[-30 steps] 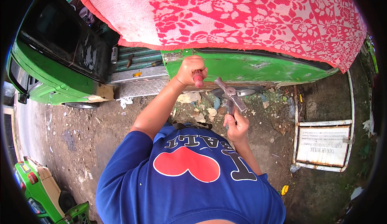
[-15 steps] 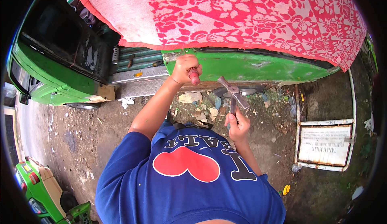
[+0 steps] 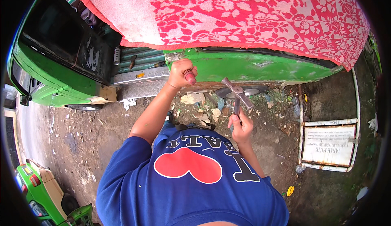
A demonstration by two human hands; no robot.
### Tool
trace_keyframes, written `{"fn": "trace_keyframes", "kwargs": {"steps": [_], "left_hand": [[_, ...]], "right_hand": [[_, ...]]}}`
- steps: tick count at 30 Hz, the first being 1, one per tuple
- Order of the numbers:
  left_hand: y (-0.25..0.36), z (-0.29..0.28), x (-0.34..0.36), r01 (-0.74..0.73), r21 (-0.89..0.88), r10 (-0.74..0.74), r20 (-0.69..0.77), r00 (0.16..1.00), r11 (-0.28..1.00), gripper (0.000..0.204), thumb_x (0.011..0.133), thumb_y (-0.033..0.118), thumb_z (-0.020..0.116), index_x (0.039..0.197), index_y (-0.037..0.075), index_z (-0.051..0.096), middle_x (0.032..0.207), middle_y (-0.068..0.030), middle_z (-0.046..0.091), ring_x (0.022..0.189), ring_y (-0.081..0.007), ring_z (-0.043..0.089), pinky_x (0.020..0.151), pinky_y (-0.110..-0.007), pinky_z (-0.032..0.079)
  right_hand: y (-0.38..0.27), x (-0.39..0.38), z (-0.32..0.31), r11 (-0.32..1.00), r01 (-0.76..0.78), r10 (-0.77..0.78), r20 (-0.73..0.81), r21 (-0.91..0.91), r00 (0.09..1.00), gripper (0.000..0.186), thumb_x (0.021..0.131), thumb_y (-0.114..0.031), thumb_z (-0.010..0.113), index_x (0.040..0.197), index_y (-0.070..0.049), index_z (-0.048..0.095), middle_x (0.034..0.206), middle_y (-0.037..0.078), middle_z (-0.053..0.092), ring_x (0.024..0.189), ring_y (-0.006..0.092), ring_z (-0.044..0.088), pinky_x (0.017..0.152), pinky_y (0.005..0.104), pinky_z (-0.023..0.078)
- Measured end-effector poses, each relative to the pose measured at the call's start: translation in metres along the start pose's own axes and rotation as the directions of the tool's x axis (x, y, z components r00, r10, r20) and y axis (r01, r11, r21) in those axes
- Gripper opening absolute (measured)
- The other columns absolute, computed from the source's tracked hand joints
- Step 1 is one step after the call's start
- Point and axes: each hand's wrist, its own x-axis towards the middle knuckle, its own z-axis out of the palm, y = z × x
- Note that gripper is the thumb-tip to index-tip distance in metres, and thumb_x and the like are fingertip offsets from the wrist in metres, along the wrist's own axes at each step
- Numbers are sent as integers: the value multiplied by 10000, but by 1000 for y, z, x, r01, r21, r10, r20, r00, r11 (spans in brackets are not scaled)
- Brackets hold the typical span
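My left hand [image 3: 179, 74] is closed round a tool with a ribbed red handle [image 3: 190, 78], at the lower edge of the green vehicle panel [image 3: 244, 63]. The handle's end points back toward me. Its far end is hidden behind my fist, so I cannot tell whether it touches the panel or what kind of tool it is. Lower and to the right, my right hand [image 3: 242, 127] grips the dark shaft of a hammer [image 3: 236, 91]. The metal head is raised, apart from the red handle.
A red and pink floral cloth [image 3: 252, 14] drapes over the vehicle's upper side. To the left, a green door [image 3: 61, 79] stands open beside a ribbed floor. Rubble [image 3: 192, 98] litters the ground below. A white framed sign [image 3: 328, 144] lies at right; another green vehicle [image 3: 40, 189] stands lower left.
My left hand has shifted a little to the left with the red-handled tool. The hammer in my right hand has moved only slightly, to the right.
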Motion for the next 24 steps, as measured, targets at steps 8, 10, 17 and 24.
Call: {"fn": "trace_keyframes", "kwargs": {"steps": [8,10,17,24], "left_hand": [[-4,6,-8,164,72,-159,-75,984,984,311,743,2,711,588,14,442,556,-111,433,489,-269,439,484,-353,363],[-2,7,-14,350,73,-341,-105,934,934,261,793,67,725,632,4,529,575,-107,504,511,-207,488,510,-327,399],[-35,11,-29,632,22,-600,-286,747,775,194,851,205,739,838,13,718,648,-53,658,625,-61,548,604,-263,474],[-45,20,-11,754,-39,-711,-369,599,655,357,801,307,769,790,-30,650,556,-113,515,597,-63,401,596,-308,468]], "right_hand": [[2,-2,-1,1000,12,-11,26,-26,1000,356,946,-72,573,1264,86,563,678,44,591,533,95,544,495,253,459],[2,-1,1,1000,5,-5,17,-12,1000,353,945,-66,570,1264,86,563,682,43,590,535,94,543,497,254,462],[5,8,9,995,-46,46,5,83,999,322,950,-62,559,1235,87,576,700,42,589,545,90,539,501,249,462],[9,11,14,997,-20,19,13,77,1000,373,987,-150,524,1301,50,545,647,24,547,531,87,509,485,237,431]]}}
